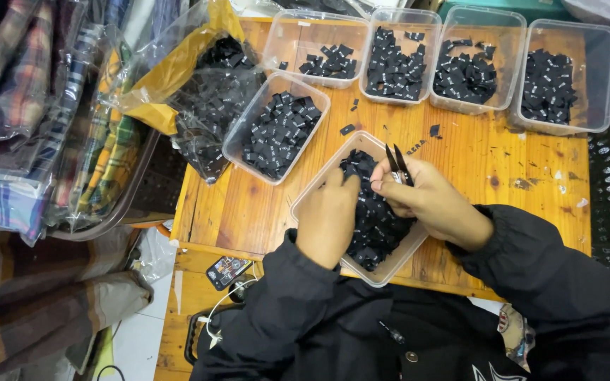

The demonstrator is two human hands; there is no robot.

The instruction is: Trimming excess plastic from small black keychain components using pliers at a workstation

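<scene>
Over the clear tub (pixel 303 189), left hand (pixel 327 215) half-buries in black labels (pixel 375 226); right hand (pixel 428 197) grips snips (pixel 397 162).

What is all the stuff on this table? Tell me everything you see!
tubs: six, clear plastic, four in a row at the back, one mid-left, one under the hands
labels: many, black, piled in every tub, a few loose on the table
bag: one, clear, full of black labels, back left
table: one, orange wood
shirts: a stack, plaid, in clear bags, far left
phone: one, dark, lower shelf
snips: one pair, dark, in the right hand
left hand: in the near tub, on the labels
right hand: over the near tub, grip on the snips
</scene>
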